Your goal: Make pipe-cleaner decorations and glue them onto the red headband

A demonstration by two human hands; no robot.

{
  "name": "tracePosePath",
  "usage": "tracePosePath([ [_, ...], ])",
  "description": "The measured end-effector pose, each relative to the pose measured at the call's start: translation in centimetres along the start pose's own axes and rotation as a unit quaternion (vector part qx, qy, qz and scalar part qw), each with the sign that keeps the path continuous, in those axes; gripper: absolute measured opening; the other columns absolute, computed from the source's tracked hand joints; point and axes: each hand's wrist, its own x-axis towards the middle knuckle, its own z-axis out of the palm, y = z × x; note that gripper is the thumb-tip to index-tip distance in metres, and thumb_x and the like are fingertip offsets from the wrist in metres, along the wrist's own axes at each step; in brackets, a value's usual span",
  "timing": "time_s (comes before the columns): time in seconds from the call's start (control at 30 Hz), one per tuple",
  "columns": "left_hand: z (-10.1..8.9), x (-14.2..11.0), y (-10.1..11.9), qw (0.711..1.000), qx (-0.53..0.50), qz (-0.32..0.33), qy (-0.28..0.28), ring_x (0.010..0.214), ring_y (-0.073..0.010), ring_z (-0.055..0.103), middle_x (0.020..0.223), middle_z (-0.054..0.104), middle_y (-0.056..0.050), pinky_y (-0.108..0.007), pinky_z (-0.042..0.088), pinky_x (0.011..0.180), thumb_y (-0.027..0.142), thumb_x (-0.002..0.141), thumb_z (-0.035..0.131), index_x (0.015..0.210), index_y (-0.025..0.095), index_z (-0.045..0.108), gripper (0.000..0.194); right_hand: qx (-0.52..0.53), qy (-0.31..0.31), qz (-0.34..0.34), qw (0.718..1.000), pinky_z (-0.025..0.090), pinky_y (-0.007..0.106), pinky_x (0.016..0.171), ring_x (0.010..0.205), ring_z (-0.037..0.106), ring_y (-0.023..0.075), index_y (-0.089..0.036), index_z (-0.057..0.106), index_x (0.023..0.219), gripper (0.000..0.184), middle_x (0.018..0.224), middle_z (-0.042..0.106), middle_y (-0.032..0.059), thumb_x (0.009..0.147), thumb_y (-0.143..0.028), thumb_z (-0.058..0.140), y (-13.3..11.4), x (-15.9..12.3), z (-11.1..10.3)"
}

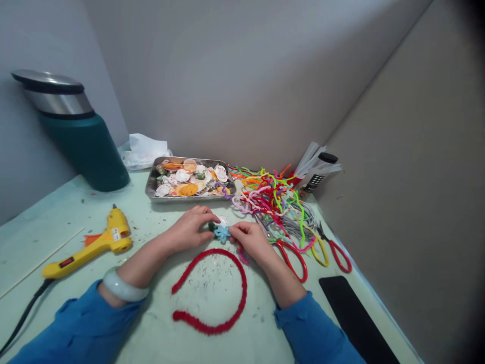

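Observation:
A small light blue pipe-cleaner flower (222, 233) is between my two hands above the table. My right hand (250, 239) pinches its right edge with thumb and forefinger. My left hand (191, 228) curls in from the other side, its thumb and forefinger around a small dark green piece (211, 227) that touches or sits beside the flower; the fingers partly hide it. Something whitish (223, 221) shows just behind the flower. Nearer to me lies a red fuzzy headband (245, 290), its open end to the left. A bit of magenta pipe cleaner (243, 257) pokes out below my right hand.
A metal tray (189, 200) of shells stands at the back, with a pile of colourful pipe cleaners (271, 197) to its right. Scissors (297, 260) lie at right beside a black flat object (352, 313). A yellow glue gun (94, 247) and green bottle (85, 146) are left.

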Motion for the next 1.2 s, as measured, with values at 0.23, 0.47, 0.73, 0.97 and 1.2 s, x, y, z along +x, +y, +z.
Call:
tracePosePath([
  [0.23, -1.1, -0.8, 1.9, 0.996, -0.063, -0.054, -0.031, 0.060, -0.0149, 0.051, 0.069, 0.060, -0.002, -0.024, 0.034, 0.055, 0.035, 0.075, 0.058, 0.072, 0.019, 0.065, 0.017, -0.011, -0.061, -0.032, 0.998, 0.027, 0.018, 0.035, 0.033, 0.036, 0.0055, -0.017, 0.055, 0.058, 0.026, 0.040, 0.043, -0.0070, 0.077, -0.035, 0.056, -0.8, -0.8, -1.0],
  [0.47, -0.8, -3.2, 3.3, 0.994, 0.015, -0.071, -0.083, 0.061, -0.0153, 0.050, 0.071, 0.060, -0.001, -0.026, 0.030, 0.055, 0.023, 0.068, 0.058, 0.072, 0.020, 0.063, 0.007, -0.093, -0.086, -0.041, 0.991, 0.028, 0.020, 0.040, 0.040, 0.038, 0.0064, -0.016, 0.061, 0.064, 0.023, 0.048, 0.048, -0.0050, 0.077, -0.034, 0.055, -0.8, -1.4, -0.1],
  [0.73, 0.0, -4.3, 3.4, 0.998, -0.019, -0.052, -0.041, 0.064, -0.0143, 0.050, 0.072, 0.057, -0.001, -0.024, 0.034, 0.060, 0.017, 0.075, 0.048, 0.078, 0.019, 0.057, 0.009, -0.111, -0.114, -0.081, 0.984, 0.029, 0.020, 0.047, 0.049, 0.040, 0.0073, -0.015, 0.062, 0.063, 0.020, 0.051, 0.048, -0.0052, 0.076, -0.029, 0.056, -0.8, -1.6, -0.2],
  [0.97, 0.1, -4.2, 3.0, 0.997, -0.063, -0.008, -0.040, 0.068, -0.0131, 0.051, 0.077, 0.056, 0.000, -0.023, 0.037, 0.064, 0.013, 0.076, 0.047, 0.078, 0.019, 0.053, 0.008, -0.041, -0.207, -0.033, 0.977, 0.024, 0.020, 0.040, 0.039, 0.034, 0.0055, -0.015, 0.063, 0.066, 0.021, 0.043, 0.043, -0.0073, 0.077, -0.033, 0.058, -1.5, -1.9, -1.3],
  [1.2, -0.1, -4.0, 3.0, 0.997, -0.068, -0.017, -0.012, 0.083, -0.0176, 0.054, 0.091, 0.059, -0.005, -0.027, 0.041, 0.074, 0.025, 0.079, 0.055, 0.091, 0.019, 0.057, 0.013, 0.009, -0.135, -0.085, 0.987, 0.030, 0.019, 0.044, 0.042, 0.041, 0.0062, -0.014, 0.062, 0.071, 0.021, 0.050, 0.048, -0.0054, 0.079, -0.033, 0.057, -0.9, -1.4, -0.9],
])
